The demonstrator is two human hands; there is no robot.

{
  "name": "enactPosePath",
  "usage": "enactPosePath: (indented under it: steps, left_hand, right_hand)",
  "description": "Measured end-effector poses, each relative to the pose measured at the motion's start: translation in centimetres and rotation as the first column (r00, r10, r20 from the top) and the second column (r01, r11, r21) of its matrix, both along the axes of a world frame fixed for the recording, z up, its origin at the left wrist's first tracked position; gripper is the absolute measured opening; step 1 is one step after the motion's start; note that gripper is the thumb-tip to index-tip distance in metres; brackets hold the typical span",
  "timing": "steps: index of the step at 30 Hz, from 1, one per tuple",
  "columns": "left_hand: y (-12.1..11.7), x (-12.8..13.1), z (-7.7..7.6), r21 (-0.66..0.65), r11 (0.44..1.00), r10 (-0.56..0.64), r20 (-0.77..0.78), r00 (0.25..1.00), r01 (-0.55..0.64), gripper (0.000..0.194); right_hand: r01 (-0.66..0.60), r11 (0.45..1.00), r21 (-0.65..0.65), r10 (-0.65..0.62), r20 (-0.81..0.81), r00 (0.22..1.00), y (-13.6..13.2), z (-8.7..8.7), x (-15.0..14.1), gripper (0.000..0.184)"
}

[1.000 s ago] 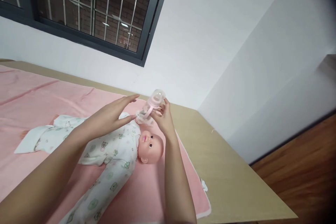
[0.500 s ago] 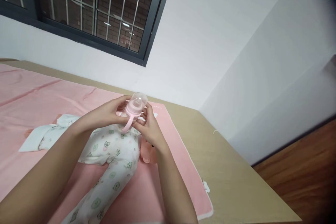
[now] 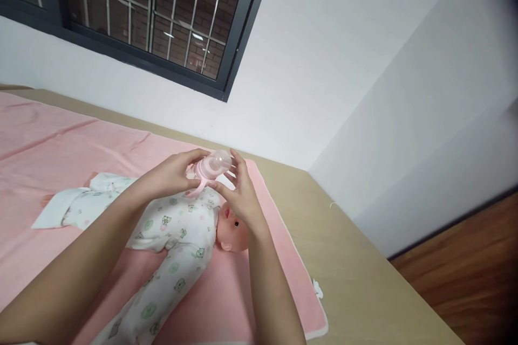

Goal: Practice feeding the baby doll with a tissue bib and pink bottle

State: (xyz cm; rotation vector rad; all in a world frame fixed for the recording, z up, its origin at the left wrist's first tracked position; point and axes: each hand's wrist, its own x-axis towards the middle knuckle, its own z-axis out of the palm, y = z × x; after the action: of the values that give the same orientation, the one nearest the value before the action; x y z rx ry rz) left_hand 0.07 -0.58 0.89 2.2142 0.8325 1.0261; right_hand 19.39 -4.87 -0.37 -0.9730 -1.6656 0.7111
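A small pink baby bottle [image 3: 211,167] with a clear domed cap and a pink handle is held above a baby doll [image 3: 178,237]. My left hand [image 3: 172,175] is wrapped round the bottle's body from the left. My right hand [image 3: 238,194] touches the cap end, fingers curled against it. The doll lies on its back in a white printed sleepsuit, its head [image 3: 232,229] partly hidden behind my right wrist.
The doll rests on a pink blanket [image 3: 48,145] spread over a beige tabletop [image 3: 352,264]. The table's right edge drops to a wooden floor [image 3: 477,264]. A white wall and a barred dark window [image 3: 154,16] stand behind.
My left hand, open and apart a second ago, has closed on the bottle. The bottle came down and left, and has tipped more sideways. My right hand shifted to the cap end.
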Motion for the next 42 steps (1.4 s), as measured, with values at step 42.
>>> enactPosePath:
  steps: [42]
  left_hand:
    - [12.5,-8.3,-10.2,-0.101,0.623,0.712,-0.338,0.616,-0.776,0.083]
  right_hand:
    - [0.795,0.582,-0.172,-0.775,0.178,0.606,9.1,-17.2,17.5,0.074]
